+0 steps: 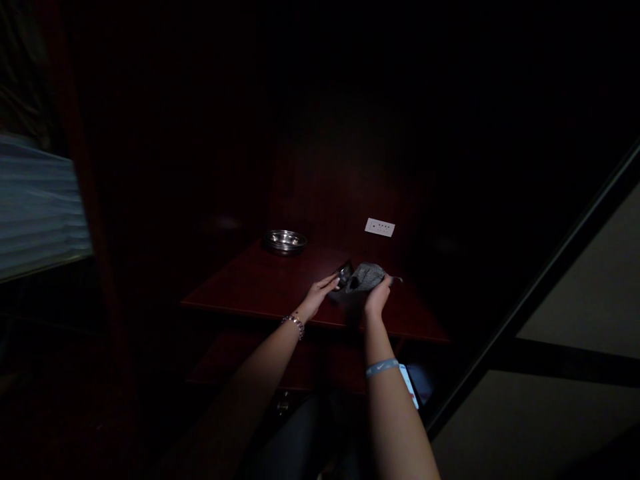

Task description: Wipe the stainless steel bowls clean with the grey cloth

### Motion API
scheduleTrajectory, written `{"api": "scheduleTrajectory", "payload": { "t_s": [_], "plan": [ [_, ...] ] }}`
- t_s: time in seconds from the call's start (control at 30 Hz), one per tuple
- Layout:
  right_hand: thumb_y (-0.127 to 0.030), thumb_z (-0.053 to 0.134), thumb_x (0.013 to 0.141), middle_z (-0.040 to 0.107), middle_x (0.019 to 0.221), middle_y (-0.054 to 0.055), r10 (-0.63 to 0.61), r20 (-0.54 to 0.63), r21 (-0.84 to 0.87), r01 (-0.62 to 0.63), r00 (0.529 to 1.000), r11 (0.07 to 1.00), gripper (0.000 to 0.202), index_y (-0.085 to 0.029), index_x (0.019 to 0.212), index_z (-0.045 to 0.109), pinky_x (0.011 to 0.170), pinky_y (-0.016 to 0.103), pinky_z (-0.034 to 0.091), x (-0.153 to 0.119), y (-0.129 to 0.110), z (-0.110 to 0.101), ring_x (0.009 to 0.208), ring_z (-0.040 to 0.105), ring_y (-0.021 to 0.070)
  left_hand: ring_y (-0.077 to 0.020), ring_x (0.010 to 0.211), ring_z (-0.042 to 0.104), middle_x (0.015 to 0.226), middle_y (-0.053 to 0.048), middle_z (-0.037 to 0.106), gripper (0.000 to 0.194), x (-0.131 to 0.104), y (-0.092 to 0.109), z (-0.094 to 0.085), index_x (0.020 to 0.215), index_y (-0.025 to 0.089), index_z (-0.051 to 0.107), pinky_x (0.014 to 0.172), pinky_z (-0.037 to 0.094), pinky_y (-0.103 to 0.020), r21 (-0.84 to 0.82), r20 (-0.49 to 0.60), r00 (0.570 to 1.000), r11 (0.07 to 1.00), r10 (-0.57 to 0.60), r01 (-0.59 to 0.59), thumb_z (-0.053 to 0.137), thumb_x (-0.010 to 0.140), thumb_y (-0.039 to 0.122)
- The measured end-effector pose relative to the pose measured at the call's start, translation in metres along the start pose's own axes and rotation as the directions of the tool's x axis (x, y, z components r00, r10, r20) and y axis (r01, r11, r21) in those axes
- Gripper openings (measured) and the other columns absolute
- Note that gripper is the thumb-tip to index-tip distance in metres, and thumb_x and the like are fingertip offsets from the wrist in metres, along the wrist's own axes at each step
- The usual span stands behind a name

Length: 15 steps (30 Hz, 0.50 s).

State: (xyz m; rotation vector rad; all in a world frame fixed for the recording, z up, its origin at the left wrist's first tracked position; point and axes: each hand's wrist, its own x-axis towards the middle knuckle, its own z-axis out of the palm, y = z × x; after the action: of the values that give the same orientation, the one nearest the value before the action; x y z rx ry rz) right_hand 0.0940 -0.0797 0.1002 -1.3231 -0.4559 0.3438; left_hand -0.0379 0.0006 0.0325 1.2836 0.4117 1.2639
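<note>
In dim light, my left hand is closed on the near-left side of a small dark, shiny metal bowl, which is tilted on its side. My right hand grips a crumpled grey cloth right beside the bowl. Whether cloth and bowl touch cannot be made out. Both hands are over the front part of a dark red wooden shelf. A stack of shiny round metal dishes sits further back on the left of this shelf.
A white socket panel is on the back wall. Below the upper shelf lies a lower red shelf. A lit phone screen shows beside my right forearm. Pale blue pleated material stands at the left, and a dark slanted edge runs along the right.
</note>
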Motion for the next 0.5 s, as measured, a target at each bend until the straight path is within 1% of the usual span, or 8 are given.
{"api": "scheduleTrajectory", "payload": {
  "t_s": [0.07,0.13,0.23,0.33,0.43,0.5],
  "plan": [
    [-0.054,0.033,0.094,0.076,0.088,0.015,-0.034,0.019,-0.148,0.036,0.999,0.988,0.054,-0.017,0.090,0.072,0.086,0.036,0.052,-0.006,-0.001,0.001,0.104,0.070,0.0304,-0.0323,0.132,0.055,0.133,-0.013,0.068,0.041,0.000,0.001,0.000,0.088,0.018,0.081,0.117,0.033,-0.048,0.072,0.023,0.997,0.995,0.068,-0.069,0.081,0.068,0.054],
    [-0.056,0.033,0.094,0.075,0.088,0.018,-0.033,0.032,-0.233,0.040,0.999,0.972,0.055,-0.018,0.086,0.071,0.090,0.039,0.051,-0.008,-0.001,0.001,0.107,0.069,0.0324,-0.0329,0.131,0.056,0.136,-0.014,0.065,0.037,0.000,0.000,0.000,0.080,0.018,0.080,0.117,0.033,-0.048,0.149,0.015,0.992,0.981,0.123,-0.124,0.081,0.068,0.053],
    [-0.057,0.029,0.095,0.075,0.094,0.020,0.003,0.024,-0.224,0.002,1.000,0.975,0.059,-0.016,0.085,0.070,0.093,0.042,0.051,-0.003,0.001,0.000,0.108,0.069,0.0331,-0.0313,0.130,0.056,0.139,-0.013,0.063,0.033,0.001,-0.003,-0.001,0.078,0.018,0.080,0.117,0.034,-0.046,0.253,-0.049,0.977,0.949,0.208,-0.189,0.079,0.071,0.050],
    [-0.057,0.024,0.096,0.075,0.100,0.020,0.025,0.011,-0.170,-0.023,1.000,0.985,0.062,-0.015,0.088,0.070,0.095,0.043,0.051,0.005,0.001,-0.001,0.110,0.068,0.0324,-0.0294,0.131,0.054,0.141,-0.011,0.062,0.022,0.002,-0.007,-0.002,0.078,0.020,0.080,0.119,0.031,-0.046,0.346,-0.105,0.960,0.914,0.261,-0.211,0.079,0.073,0.042],
    [-0.058,0.025,0.095,0.076,0.099,0.018,0.037,0.085,-0.157,-0.023,0.996,0.987,0.062,-0.017,0.088,0.070,0.096,0.041,0.051,0.007,0.002,-0.001,0.109,0.069,0.0313,-0.0304,0.134,0.051,0.142,-0.009,0.062,0.010,0.002,-0.008,-0.003,0.074,0.021,0.079,0.120,0.026,-0.048,0.447,-0.111,0.955,0.872,0.276,-0.200,0.079,0.073,0.031],
    [-0.061,0.029,0.094,0.076,0.097,0.017,0.035,0.144,-0.183,-0.008,0.989,0.983,0.059,-0.019,0.085,0.069,0.098,0.041,0.050,0.004,0.006,0.002,0.110,0.068,0.0311,-0.0316,0.135,0.048,0.144,-0.008,0.059,0.006,0.001,-0.008,-0.003,0.070,0.021,0.077,0.120,0.026,-0.050,0.498,-0.074,0.958,0.843,0.276,-0.204,0.077,0.073,0.026]
  ]
}}
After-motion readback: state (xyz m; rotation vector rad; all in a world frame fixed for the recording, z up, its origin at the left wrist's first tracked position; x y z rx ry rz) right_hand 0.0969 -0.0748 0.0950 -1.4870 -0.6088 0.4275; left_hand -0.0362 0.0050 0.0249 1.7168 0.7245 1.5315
